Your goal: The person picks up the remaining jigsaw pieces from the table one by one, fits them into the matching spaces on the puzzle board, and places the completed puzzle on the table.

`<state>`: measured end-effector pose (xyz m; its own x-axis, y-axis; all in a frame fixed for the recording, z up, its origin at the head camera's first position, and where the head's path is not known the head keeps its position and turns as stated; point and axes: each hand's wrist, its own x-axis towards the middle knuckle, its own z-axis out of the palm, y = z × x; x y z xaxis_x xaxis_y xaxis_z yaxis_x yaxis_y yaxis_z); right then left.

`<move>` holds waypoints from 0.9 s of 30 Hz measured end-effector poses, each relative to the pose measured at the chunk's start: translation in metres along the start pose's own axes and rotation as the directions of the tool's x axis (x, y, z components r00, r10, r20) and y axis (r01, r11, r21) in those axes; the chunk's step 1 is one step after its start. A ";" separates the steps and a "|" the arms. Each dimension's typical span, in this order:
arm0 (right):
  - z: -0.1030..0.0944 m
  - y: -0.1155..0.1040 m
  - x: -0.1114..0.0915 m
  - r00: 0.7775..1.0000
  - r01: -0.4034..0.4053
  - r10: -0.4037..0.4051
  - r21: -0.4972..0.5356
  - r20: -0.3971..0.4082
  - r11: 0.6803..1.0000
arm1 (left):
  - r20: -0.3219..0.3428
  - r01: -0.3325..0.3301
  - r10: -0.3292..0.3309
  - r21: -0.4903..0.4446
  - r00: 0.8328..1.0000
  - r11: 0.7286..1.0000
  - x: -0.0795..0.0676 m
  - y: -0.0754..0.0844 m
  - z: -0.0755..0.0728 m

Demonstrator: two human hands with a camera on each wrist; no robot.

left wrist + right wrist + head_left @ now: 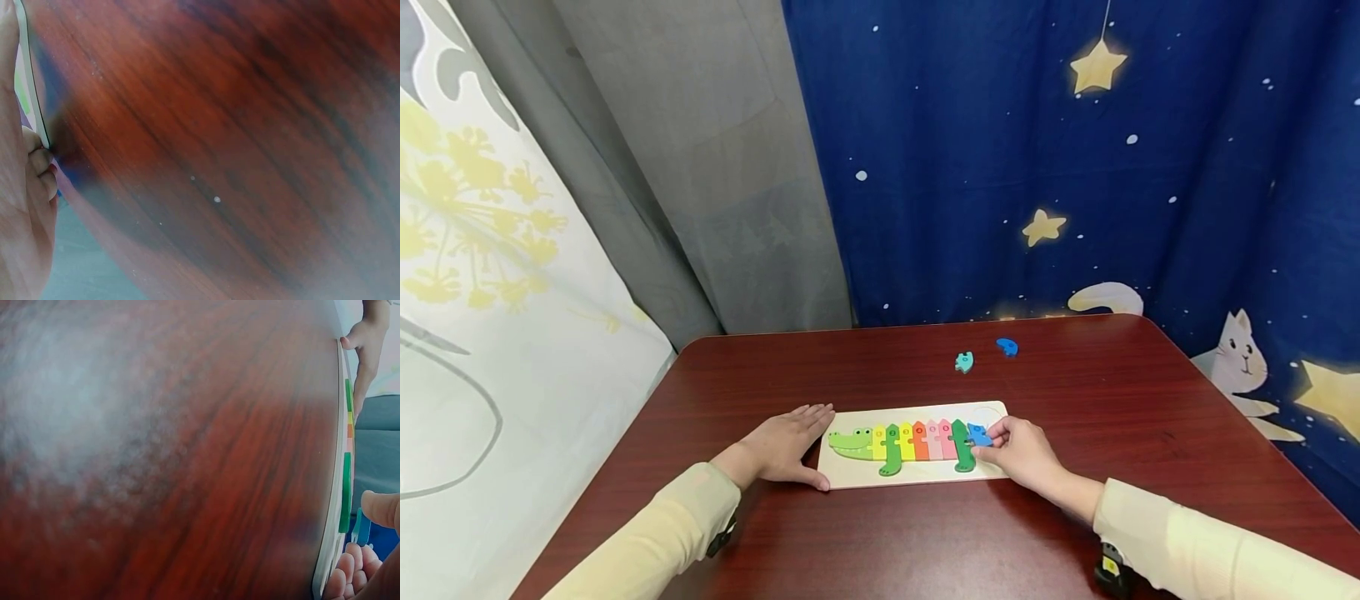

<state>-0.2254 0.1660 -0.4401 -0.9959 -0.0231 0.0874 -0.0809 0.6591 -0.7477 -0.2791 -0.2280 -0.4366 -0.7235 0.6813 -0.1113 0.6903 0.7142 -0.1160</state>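
Observation:
A crocodile puzzle board (917,477) of pale wood lies on the table, its coloured pieces running from a green head (852,444) at the left to a green leg piece (962,446) at the right. My right hand (1028,454) pinches a blue puzzle piece (978,435) between thumb and fingers beside that leg piece. In the right wrist view the blue piece (361,527) appears tilted above the board. Fingers of my left hand (792,446) lie spread along the board's left end, the thumb touching its lower corner.
Behind the board, a teal puzzle piece (964,362) and a darker blue curved piece (1007,347) lie on the dark red wooden table (820,367). Grey and star-patterned blue curtains (970,167) hang beyond the far edge. A white patterned cloth (512,333) hangs at the left.

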 end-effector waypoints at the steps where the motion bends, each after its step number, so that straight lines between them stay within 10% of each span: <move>1: 0.000 0.000 0.000 1.000 0.000 0.000 -0.002 0.002 1.000 | -0.001 -0.001 0.001 -0.003 1.000 1.000 0.000 0.000 0.000; 27: 0.001 0.001 0.002 1.000 0.016 -0.015 -0.054 0.021 0.998 | 0.008 0.010 -0.009 -0.008 1.000 1.000 -0.001 0.002 -0.001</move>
<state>-0.2280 0.1659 -0.4418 -0.9952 -0.0489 0.0842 -0.0944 0.6980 -0.7099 -0.2773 -0.2269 -0.4359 -0.7300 0.6732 -0.1177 0.6833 0.7219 -0.1089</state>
